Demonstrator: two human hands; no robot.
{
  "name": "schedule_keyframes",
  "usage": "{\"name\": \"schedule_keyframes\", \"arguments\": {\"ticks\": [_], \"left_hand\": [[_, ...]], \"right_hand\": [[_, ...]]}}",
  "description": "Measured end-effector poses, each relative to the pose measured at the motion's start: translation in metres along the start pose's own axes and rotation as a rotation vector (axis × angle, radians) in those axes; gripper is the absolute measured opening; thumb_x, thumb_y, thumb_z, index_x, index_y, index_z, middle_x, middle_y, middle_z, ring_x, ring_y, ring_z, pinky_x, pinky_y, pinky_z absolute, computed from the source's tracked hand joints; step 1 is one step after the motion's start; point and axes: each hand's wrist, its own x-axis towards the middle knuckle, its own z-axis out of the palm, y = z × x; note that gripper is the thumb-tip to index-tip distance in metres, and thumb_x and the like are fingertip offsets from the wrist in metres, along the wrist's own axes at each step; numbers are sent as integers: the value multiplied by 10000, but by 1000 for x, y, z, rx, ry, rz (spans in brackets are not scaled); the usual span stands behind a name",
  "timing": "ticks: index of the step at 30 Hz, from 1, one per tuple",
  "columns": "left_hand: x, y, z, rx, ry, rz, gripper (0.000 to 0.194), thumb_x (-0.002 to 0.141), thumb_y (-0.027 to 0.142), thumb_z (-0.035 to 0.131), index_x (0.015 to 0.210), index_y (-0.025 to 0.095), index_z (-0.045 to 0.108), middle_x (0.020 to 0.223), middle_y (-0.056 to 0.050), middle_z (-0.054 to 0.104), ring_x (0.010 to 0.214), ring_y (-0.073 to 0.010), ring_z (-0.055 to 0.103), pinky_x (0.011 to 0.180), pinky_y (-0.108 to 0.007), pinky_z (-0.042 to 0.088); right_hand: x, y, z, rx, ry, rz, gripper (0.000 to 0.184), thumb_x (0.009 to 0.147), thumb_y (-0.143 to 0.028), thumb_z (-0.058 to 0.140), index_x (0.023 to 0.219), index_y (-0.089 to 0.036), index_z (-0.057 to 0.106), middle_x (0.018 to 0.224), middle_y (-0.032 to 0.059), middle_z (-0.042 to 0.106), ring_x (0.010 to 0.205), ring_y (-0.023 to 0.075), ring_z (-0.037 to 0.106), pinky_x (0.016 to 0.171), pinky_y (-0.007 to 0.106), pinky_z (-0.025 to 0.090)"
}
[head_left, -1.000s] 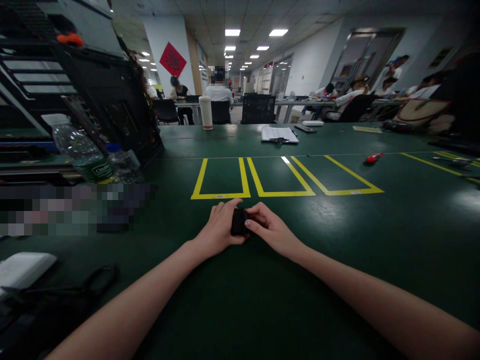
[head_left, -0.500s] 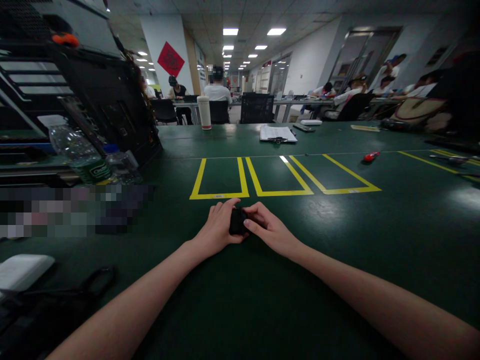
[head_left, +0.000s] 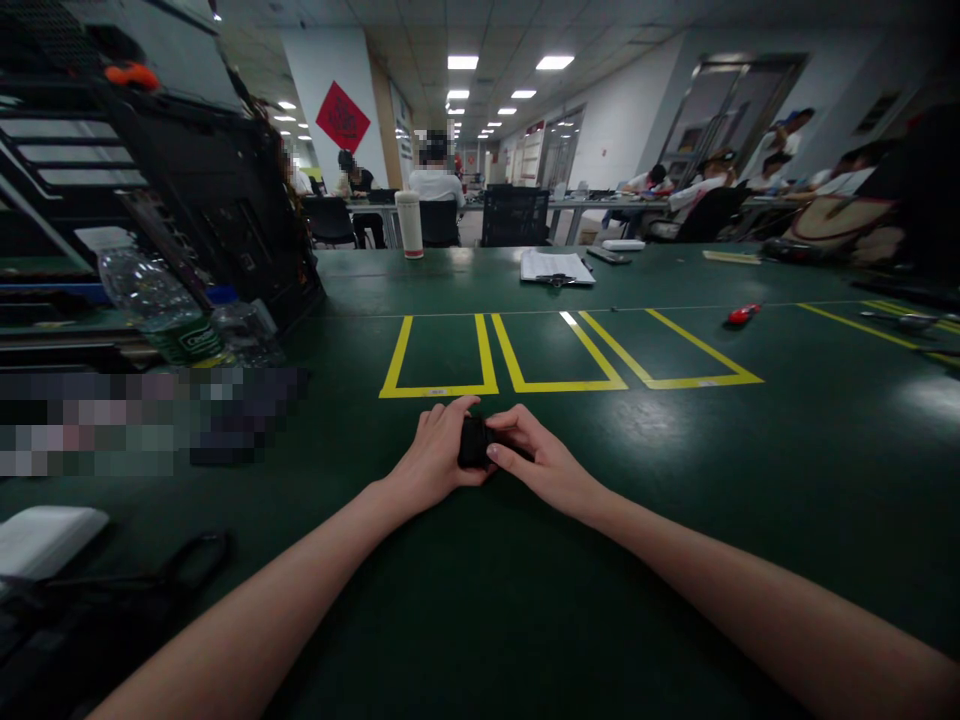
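Bottle [head_left: 161, 305] sits L of yellow tape [head_left: 442, 392]. On tape's near side, L hand [head_left: 433, 455] wraps small black box [head_left: 473, 443]; box is betw. both hands, gripped but not yet released, details hidden, so can't tell what's done/left on it. R hand [head_left: 546, 462] pinches its R end, thumb + fingertips.

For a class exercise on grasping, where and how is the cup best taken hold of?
Around the middle of the cup, probably, reaching level from the near side: it stands upright, taller than wide, shows no handle, and nothing hides its near face.
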Motion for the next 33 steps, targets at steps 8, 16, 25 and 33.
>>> {"name": "schedule_keyframes", "arguments": {"ticks": [8,16,25,33], "left_hand": [[0,0,-1,-13,-2,-1,707,666,276,687,1243,201,285,1159,-103,465,1025,-286,471,836,-439,401],[1,-1,1,27,25,36,708,646,255,701,1226,170,303,1133,-109,485,1021,-285,472,865,-442,375],[0,1,-1,3,4,18,704,660,250,693,1234,191,290,1168,-102,462,1031,-279,462,849,-431,393],[1,1,-1,5,4,26,694,668,271,686,1235,197,294,1170,-103,462,1034,-287,467,846,-443,392]], "right_hand": [[2,0,0,-38,12,67,257,831,-216,524,1080,-231,463,1078,44,527,1013,195,540,890,425,459],[1,2,1,15,3,-10,189,829,-204,529,1005,-236,469,1013,17,530,994,178,554,866,386,471],[2,3,0,-23,-6,43,259,826,-225,535,1077,-223,468,1068,45,542,1028,192,539,914,421,438],[2,1,0,60,1,21,182,829,-197,528,997,-235,472,1025,15,544,1000,173,561,859,377,488]]}}
